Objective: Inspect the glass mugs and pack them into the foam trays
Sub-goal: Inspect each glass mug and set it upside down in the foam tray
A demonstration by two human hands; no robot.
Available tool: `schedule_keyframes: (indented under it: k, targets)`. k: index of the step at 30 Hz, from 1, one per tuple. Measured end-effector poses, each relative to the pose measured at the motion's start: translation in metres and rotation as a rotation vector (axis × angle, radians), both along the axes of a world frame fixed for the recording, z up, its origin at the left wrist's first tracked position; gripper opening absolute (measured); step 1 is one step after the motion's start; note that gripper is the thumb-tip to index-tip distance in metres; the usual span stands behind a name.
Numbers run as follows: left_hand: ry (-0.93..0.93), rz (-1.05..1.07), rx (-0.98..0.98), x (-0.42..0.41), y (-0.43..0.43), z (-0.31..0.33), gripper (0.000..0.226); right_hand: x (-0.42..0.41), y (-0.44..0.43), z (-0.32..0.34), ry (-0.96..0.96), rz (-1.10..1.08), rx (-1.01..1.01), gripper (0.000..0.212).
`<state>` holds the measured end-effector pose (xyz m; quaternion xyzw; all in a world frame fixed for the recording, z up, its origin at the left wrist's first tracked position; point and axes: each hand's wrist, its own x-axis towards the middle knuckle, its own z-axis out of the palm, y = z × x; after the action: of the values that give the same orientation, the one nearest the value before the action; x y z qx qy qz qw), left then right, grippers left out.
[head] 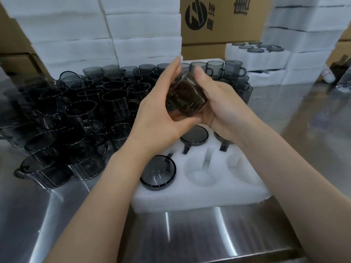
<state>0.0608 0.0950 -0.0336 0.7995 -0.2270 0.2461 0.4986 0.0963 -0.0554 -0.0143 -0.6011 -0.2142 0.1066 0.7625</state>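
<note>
A smoky grey glass mug (185, 97) is held tilted in the air between both hands, above the white foam tray (201, 196). My left hand (159, 111) cups its left side and bottom, fingers curled round it. My right hand (222, 103) grips its right side, thumb on top. The tray holds three mugs upside down: one in the near left pocket (158, 171), and two in the far row (193, 136) (221, 140), the right one partly hidden by my right wrist. Two near pockets (201, 173) show bare foam.
A dense crowd of loose grey mugs (76, 118) covers the steel table (190, 234) at the left and behind my hands. Stacks of white foam trays (117, 35) and cardboard boxes (220, 19) stand behind. A filled tray (258, 52) tops a stack at right.
</note>
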Motion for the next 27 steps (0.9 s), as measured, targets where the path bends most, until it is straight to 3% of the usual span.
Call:
schedule_keyframes:
  k: [8, 11, 15, 17, 21, 24, 27]
  targets:
    - [-0.128, 0.069, 0.136, -0.006, -0.006, 0.004, 0.080, -0.004, 0.004, 0.005, 0.004, -0.152, 0.045, 0.033]
    - [-0.142, 0.037, 0.154, -0.005, -0.005, 0.004, 0.078, -0.001, 0.000, 0.005, 0.117, -0.013, 0.093, 0.032]
    - [-0.118, -0.019, 0.133, -0.007, -0.003, 0.005, 0.080, 0.002, -0.008, 0.003, 0.211, 0.320, 0.111, 0.048]
    - [-0.088, -0.024, 0.127, -0.008, -0.003, 0.007, 0.085, 0.002, -0.010, 0.002, 0.218, 0.377, 0.085, 0.055]
    - [-0.019, -0.009, 0.155, -0.009, -0.003, 0.010, 0.096, 0.002, -0.009, 0.000, 0.118, 0.237, 0.018, 0.048]
    - [0.017, 0.000, 0.149, -0.011, -0.002, 0.010, 0.106, 0.002, -0.007, 0.000, 0.035, 0.059, 0.039, 0.031]
    - [0.002, 0.031, 0.102, -0.011, -0.003, 0.009, 0.101, 0.001, -0.007, 0.000, -0.057, -0.027, 0.033, 0.022]
